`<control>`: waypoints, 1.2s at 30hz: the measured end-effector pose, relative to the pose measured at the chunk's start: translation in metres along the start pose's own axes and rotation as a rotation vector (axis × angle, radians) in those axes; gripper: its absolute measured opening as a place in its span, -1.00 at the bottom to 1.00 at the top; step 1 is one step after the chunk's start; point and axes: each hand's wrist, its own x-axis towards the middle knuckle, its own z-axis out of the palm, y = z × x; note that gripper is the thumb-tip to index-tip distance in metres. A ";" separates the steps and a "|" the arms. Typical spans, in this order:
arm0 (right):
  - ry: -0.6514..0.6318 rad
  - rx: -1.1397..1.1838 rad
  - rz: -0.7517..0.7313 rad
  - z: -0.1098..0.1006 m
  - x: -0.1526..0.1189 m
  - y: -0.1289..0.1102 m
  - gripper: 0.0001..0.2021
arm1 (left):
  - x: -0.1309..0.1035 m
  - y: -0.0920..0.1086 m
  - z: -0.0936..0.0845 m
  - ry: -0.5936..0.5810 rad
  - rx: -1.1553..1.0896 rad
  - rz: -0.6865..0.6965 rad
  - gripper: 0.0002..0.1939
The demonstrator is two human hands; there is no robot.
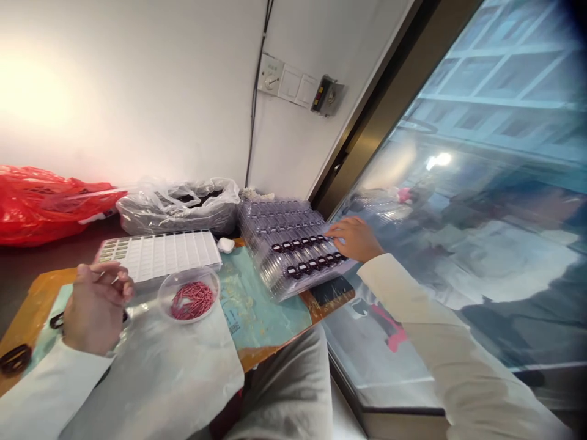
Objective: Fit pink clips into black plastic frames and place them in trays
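My right hand (355,238) reaches over a stack of clear plastic blister trays (284,223). Its fingertips are pinched together at the end of a row of small black pieces with pale faces (312,266), touching the last one there. How firmly they grip it is partly hidden. My left hand (95,308) is turned palm up with fingers loosely bent and nothing visible in it. A dark object, mostly covered, lies under that wrist. Right of the left hand stands a round clear tub (167,296) of thin reddish-pink pins (195,299).
Behind the tub lies a white compartment tray (160,253) with small metallic pieces in its left end. A red plastic bag (46,205) and a clear bag (178,214) stand against the wall. A small white case (225,245) sits between trays. A window (458,214) borders the right side.
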 end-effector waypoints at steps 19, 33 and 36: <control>0.007 0.346 -0.618 -0.034 0.119 -0.407 -0.88 | 0.039 0.046 -0.035 0.358 -0.086 0.519 -0.47; -0.051 0.616 -0.346 -0.049 0.133 -0.379 -0.78 | 0.009 0.049 -0.043 -0.223 0.370 0.265 -0.81; -0.010 0.747 -0.246 -0.062 0.143 -0.367 -0.82 | 0.002 0.045 -0.042 -0.318 0.354 0.228 -0.71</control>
